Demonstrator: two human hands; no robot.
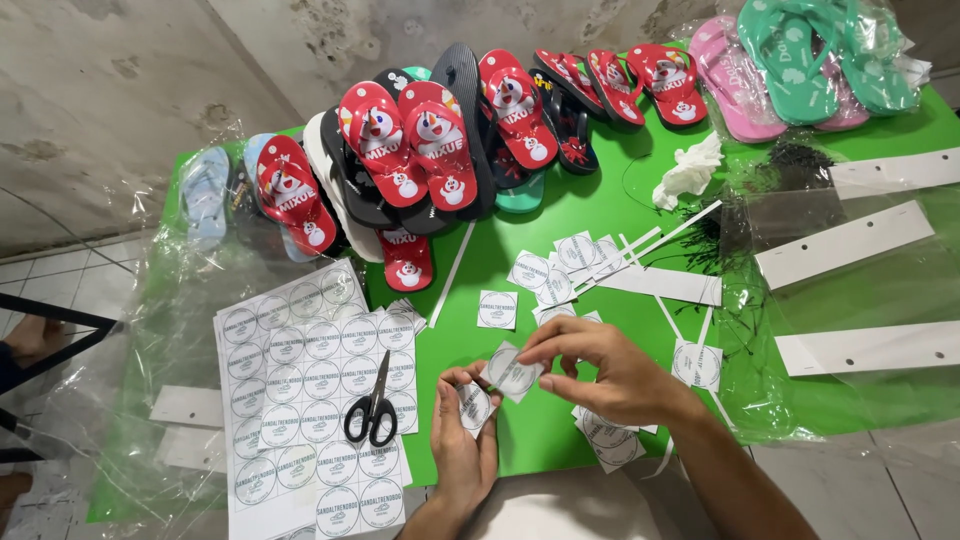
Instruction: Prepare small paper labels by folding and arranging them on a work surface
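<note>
A green desk (560, 215) fills most of the view, standing on a pale tiled floor (60, 285) against a stained wall. Along its far edge runs a leaning row of flip-flops: red ones with cartoon snowman prints (405, 150) beside black soles at the middle, and pink and teal pairs in clear bags (800, 65) at the far right corner. Clear plastic sleeves with white card headers (845, 245) lie stacked on the right side of the desk. At the near left lies a large white sheet of round printed labels (300, 400), and black-handled scissors (372, 410) rest closed on it, points away from the person. Cut square labels (560, 270) are scattered at the desk's middle, with thin white paper strips among them, and a crumpled white tissue (688, 168) sits farther back.

Near the front edge, the right hand (610, 370) is curled, its fingertips pinching one cut square label with a round print (513, 373), held just above the desk. The left hand (462, 440), just beside it, grips a smaller cut label (472, 407) between thumb and fingers. The two labels nearly meet between the hands.
</note>
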